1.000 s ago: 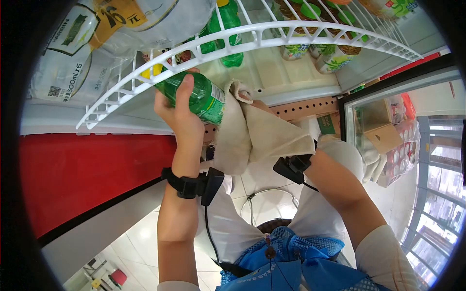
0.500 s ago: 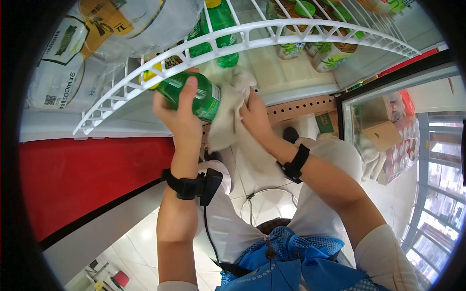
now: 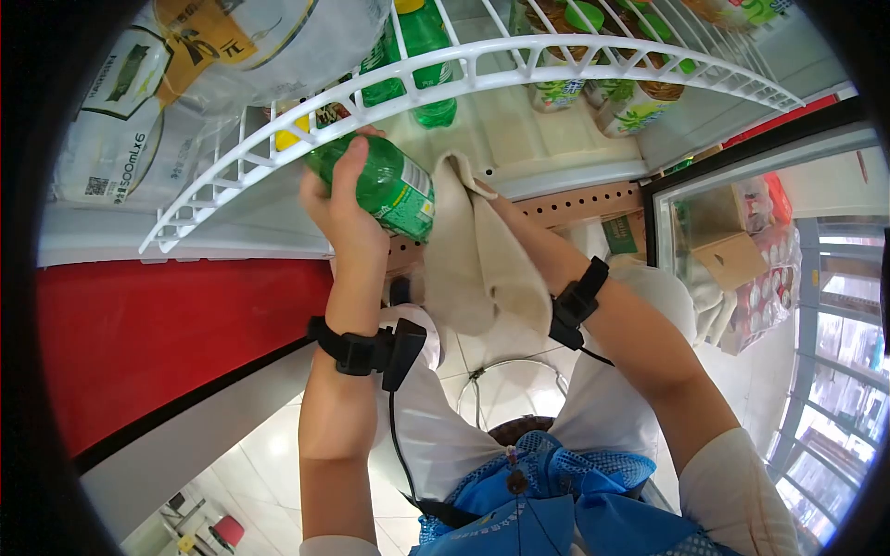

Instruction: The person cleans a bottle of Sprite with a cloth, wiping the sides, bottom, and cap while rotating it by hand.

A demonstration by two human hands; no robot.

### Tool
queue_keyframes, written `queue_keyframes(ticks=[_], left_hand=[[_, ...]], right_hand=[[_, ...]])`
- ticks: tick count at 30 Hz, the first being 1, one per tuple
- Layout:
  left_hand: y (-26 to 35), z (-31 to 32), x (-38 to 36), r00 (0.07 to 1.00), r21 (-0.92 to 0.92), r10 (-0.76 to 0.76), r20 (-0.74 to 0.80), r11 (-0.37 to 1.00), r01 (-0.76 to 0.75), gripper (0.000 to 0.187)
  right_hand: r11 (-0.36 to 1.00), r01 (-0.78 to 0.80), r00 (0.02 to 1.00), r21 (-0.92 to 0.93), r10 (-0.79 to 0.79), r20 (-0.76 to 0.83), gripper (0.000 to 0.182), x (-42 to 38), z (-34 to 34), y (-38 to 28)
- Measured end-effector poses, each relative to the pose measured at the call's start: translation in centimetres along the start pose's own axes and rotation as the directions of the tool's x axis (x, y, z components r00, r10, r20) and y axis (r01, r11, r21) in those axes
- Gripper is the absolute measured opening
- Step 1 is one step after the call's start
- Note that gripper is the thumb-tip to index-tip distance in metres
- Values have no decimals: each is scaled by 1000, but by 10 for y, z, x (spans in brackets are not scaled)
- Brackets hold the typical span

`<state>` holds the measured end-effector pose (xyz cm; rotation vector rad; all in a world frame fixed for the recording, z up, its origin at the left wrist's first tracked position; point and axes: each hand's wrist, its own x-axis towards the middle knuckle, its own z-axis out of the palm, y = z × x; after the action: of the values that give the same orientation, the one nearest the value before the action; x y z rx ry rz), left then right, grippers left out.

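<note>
I see my left hand [image 3: 348, 218] wrapped tight around a green plastic soda bottle with a yellow cap [image 3: 375, 185]. The bottle lies on its side, up in the air, just under the front edge of the white wire fridge shelf [image 3: 445, 69]. Its yellow cap points at the shelf bars.

My right hand is hidden under a beige cloth rag [image 3: 473, 250]. The rag drapes over it and presses on the bottom end of the bottle. I cannot tell if those fingers are curled or flat.

On the shelf above stand more green bottles [image 3: 426, 46] and some brown drinks with green lids [image 3: 640, 102]. A big wrapped pack of water bottles [image 3: 158, 93] sits to the left.

What could go wrong? I think the bottle could slip, because only one hand truly grips it and the plastic looks smooth. If the rag pushes too hard, the cap could bump the wire bars. The loose end of the rag hangs down and could catch on something. A dropped bottle would hit the white tile floor [image 3: 269, 445] below.
</note>
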<state>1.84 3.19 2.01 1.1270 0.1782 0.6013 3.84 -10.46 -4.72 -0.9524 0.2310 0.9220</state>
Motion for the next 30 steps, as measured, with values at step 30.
queue_keyframes(ticks=[30], left_hand=[[3,-12,14,985,-198,-158,77,965,170,29]], right_hand=[[979,-17,984,-205,52,170,56,-10,5,-12]])
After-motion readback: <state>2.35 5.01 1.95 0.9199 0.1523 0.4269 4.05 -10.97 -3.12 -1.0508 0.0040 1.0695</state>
